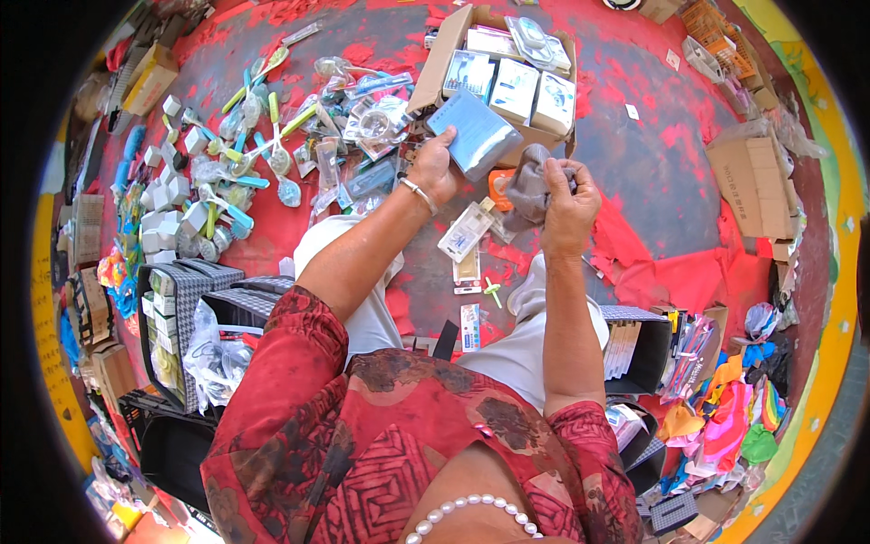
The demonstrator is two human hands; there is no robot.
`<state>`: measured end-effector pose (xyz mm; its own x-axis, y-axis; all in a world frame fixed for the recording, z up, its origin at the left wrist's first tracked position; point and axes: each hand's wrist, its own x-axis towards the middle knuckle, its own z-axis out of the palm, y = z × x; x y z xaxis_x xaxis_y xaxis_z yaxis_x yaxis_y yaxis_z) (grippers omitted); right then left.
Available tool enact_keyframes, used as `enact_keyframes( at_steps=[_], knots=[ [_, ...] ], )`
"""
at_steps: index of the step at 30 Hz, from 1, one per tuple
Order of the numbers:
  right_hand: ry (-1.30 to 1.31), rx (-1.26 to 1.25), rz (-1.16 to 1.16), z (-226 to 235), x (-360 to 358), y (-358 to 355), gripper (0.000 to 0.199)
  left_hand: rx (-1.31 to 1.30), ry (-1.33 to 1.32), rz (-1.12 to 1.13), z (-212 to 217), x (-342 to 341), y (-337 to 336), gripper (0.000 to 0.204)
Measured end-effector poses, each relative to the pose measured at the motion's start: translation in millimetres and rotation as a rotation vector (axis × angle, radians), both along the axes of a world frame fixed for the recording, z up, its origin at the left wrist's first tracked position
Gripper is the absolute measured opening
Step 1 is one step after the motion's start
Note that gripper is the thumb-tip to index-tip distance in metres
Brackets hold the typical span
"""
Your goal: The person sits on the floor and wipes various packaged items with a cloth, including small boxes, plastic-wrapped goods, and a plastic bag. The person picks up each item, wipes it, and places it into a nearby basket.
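My left hand (435,170) grips a flat blue package (475,136) with a shiny clear wrapping, tilted in front of an open carton. Pinched between the thumb and fingers of my right hand (572,201) is a crumpled grey cloth (527,189), which hangs down beside the blue package. The cardboard carton (435,71) holds several boxed goods (514,91) and a blister pack (536,43). Below my hands, a small clear-fronted pack (466,230) lies on the floor, with an orange item (499,189) partly hidden by the cloth.
Brushes with green and blue handles (275,145) and clear-wrapped goods (372,122) are heaped at the left. Small white boxes (169,195) stand beyond them. Checkered bins (195,317) flank my left side; colourful bags (729,408) pile up at the right. A brown carton (750,186) stands farther right.
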<state>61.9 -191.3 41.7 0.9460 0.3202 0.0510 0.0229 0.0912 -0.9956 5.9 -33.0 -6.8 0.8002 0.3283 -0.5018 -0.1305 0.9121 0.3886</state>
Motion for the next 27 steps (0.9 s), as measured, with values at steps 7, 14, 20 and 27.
enact_keyframes(
  at_steps=[7, 14, 20, 27],
  knots=[
    [-0.92, -0.409, 0.146, -24, -27, 33, 0.016, -0.026, 0.316, -0.024, -37, -3, -9, 0.026],
    [-0.179, -0.216, 0.13, -30, -54, 14, 0.033, 0.364, -0.03, -0.227, -59, -6, 50, 0.046],
    [0.035, -0.233, -0.132, -24, -68, -36, 0.059, 0.393, -0.256, -0.322, -30, -17, 2, 0.044],
    [0.168, -0.023, -0.095, 21, -108, -87, 0.051, 1.667, 0.05, -0.351, 52, -78, -74, 0.036]
  ],
)
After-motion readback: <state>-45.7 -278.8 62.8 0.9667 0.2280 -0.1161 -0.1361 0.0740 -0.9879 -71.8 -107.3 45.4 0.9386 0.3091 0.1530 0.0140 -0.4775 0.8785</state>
